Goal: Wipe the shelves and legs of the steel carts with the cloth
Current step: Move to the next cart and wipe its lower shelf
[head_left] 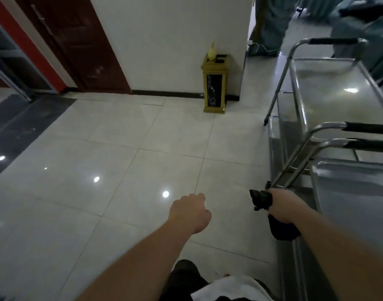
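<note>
Steel carts stand along the right side of the tiled floor (121,170), and the near cart (349,192) is the one in hand: the right hand (281,206) is curled round a dark cloth (262,199), bunched so that one end sticks out ahead of the knuckles and the other hangs below the wrist, and it presses this against the lower end of the slanted handle strut (294,168), just where the tube meets the cart's corner. The step looks like wiping the frame and legs rather than the shelves. The left hand (189,211) hangs free over the floor, well apart from the cart, fingers loosely curled and holding nothing. A second cart (329,88) stands just beyond, its top shelf (338,98) bare and shiny. By my judgement, the next move calls for sliding the cloth along the tube, up towards the black grip (368,128) or down the leg, keeping the fingers wrapped so the cloth hugs the round steel.
</note>
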Demonstrator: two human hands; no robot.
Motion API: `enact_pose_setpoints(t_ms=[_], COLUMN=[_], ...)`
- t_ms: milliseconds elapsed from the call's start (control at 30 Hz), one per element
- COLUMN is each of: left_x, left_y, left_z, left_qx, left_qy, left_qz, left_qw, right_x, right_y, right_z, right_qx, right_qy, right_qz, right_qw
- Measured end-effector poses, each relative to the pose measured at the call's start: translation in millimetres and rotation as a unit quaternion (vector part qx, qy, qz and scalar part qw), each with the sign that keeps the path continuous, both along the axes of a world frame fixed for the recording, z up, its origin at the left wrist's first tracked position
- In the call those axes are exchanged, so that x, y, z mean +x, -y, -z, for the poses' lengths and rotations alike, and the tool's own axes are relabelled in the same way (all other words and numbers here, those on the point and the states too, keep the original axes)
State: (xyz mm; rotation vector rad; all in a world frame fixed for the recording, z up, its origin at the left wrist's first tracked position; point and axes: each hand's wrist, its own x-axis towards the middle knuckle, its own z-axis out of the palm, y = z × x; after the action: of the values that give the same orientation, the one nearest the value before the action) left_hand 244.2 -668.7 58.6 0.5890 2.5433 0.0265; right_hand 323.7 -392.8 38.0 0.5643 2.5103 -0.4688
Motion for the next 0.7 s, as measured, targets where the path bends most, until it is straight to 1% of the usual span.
enact_pose_setpoints(t_ms=[200,333,467,567,700], left_x=[-85,-144,-207,-249,-277], left_y=[-82,-153,-219,-259,-309], left_z=[18,29,40,49,65], left_qx=[-0.016,-0.025,-0.029,-0.042,-0.081], left_qy=[0.011,0.026,0.040,0.056,0.033], left_qz=[0.109,0.201,0.303,0.356,0.447], left_qw=[0.994,0.979,0.952,0.932,0.890], right_x=[-16,-31,-53,-66,-67], right_y=[-57,-90,-105,-103,-90], right_z=[22,34,37,36,39], right_qx=[-0.033,-0.036,-0.061,-0.091,-0.090], right_qy=[-0.002,0.016,0.025,0.014,0.014], right_qz=[0.110,0.217,0.326,0.400,0.485], right_qw=[0.993,0.975,0.943,0.912,0.870])
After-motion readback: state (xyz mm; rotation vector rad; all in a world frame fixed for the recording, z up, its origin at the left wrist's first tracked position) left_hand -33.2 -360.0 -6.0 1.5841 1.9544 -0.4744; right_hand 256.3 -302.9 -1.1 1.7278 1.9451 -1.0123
